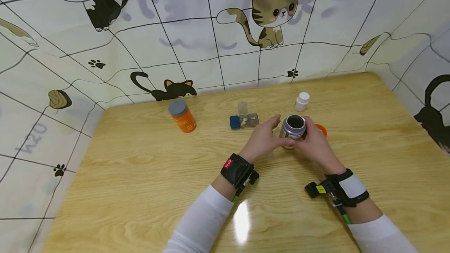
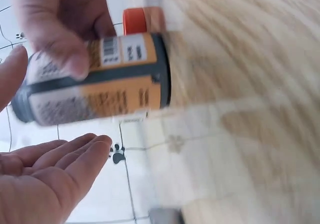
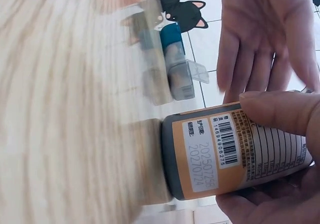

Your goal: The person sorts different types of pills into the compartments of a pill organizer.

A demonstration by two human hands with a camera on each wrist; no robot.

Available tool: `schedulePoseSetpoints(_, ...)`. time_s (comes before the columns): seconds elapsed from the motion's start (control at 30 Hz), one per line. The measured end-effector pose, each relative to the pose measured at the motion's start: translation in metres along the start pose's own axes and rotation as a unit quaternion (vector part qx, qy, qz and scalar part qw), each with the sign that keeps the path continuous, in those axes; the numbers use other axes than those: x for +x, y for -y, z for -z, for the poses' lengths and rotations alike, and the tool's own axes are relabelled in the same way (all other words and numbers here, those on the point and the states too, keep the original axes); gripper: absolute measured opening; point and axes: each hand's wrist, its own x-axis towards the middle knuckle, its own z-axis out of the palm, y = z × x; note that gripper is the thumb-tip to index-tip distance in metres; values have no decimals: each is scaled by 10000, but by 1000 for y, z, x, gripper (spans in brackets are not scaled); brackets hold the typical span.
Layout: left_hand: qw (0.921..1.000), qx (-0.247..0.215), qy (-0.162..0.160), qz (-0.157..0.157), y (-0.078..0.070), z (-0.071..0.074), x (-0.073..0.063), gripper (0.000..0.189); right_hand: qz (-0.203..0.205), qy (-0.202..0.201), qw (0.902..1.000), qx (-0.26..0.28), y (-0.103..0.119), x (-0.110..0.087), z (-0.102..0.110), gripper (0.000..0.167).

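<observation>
An uncapped bottle (image 1: 288, 132) with a dark grey rim and an orange and white label stands upright at the right of the table, its base on or just above the wood. My right hand (image 1: 315, 145) grips it from the right, thumb across the label (image 3: 227, 149). Beside the bottle on the left, my left hand (image 1: 263, 140) is spread, its fingers (image 2: 75, 169) straight and apart from it. Left of the hands lies a small pill organizer (image 1: 253, 119) with one clear lid raised and pale tablets in that compartment. An orange cap (image 1: 321, 130) lies partly hidden behind my right hand.
A small white bottle (image 1: 302, 102) stands behind the open bottle. Further left is an orange bottle (image 1: 184, 120) with a grey lid. A cat-print cloth (image 1: 232, 65) hangs behind the wooden table (image 1: 140, 190).
</observation>
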Motion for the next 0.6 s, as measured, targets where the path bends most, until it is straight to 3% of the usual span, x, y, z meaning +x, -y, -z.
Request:
schedulePoseSetpoints(0.17,9980,-551,-124,-274,2,-11,3,71,172,-213,9996,-98,3,-4,1,59)
schedulePoseSetpoints(0.27,9955,-806,-253,-434,6,-13,2,68,192,-75,9997,-99,8,-5,0,60)
schedulePoseSetpoints(0.6,9933,-641,-630,-732,9,-12,-6,61,457,366,9983,-47,13,-9,1,63)
